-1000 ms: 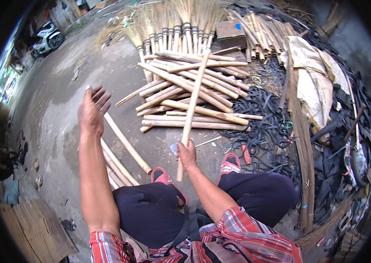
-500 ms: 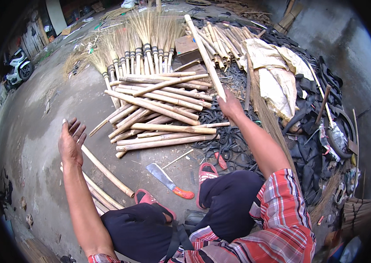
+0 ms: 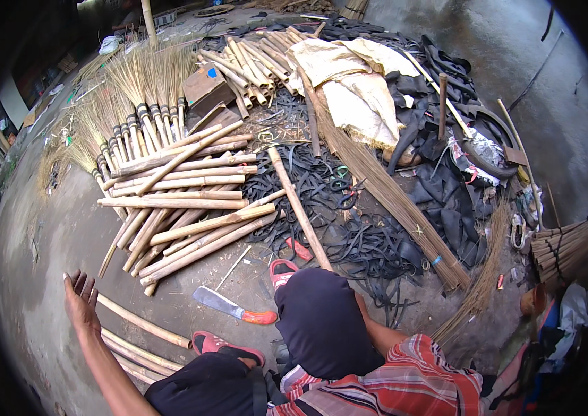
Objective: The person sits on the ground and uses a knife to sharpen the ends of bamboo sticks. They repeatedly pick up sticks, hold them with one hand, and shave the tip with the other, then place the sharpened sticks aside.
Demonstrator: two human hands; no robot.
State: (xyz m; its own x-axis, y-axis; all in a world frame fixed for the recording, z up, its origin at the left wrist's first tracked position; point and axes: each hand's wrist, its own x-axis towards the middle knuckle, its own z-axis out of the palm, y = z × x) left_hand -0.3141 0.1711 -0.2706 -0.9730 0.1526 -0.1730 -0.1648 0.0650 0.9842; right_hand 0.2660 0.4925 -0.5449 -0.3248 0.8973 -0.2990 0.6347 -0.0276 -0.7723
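Observation:
My left hand (image 3: 83,305) is raised at the left, fingers apart and holding nothing, near several long bamboo poles (image 3: 142,326) on the ground. My right forearm (image 3: 380,334) goes behind my right knee, which hides that hand and its fingers. From behind the same knee a bamboo stick (image 3: 299,206) slants away over the black rubber strips. I cannot see whether my right hand grips its near end. Between my feet and the pile of cut bamboo sticks (image 3: 190,201) lies a wide-bladed knife (image 3: 219,302) with an orange-red handle.
Grass brooms (image 3: 148,125) with bamboo handles stand in a row behind the pile. A cardboard box (image 3: 205,89) and more bamboo (image 3: 256,69) lie beyond. Black rubber strips (image 3: 384,243), a pale sack (image 3: 349,97) and a long grass bundle (image 3: 384,187) fill the right side beside the wall.
The bamboo stick that my right hand held up has come down and nearer, and that hand has gone behind my knee. The view has swung right. My left hand stays open.

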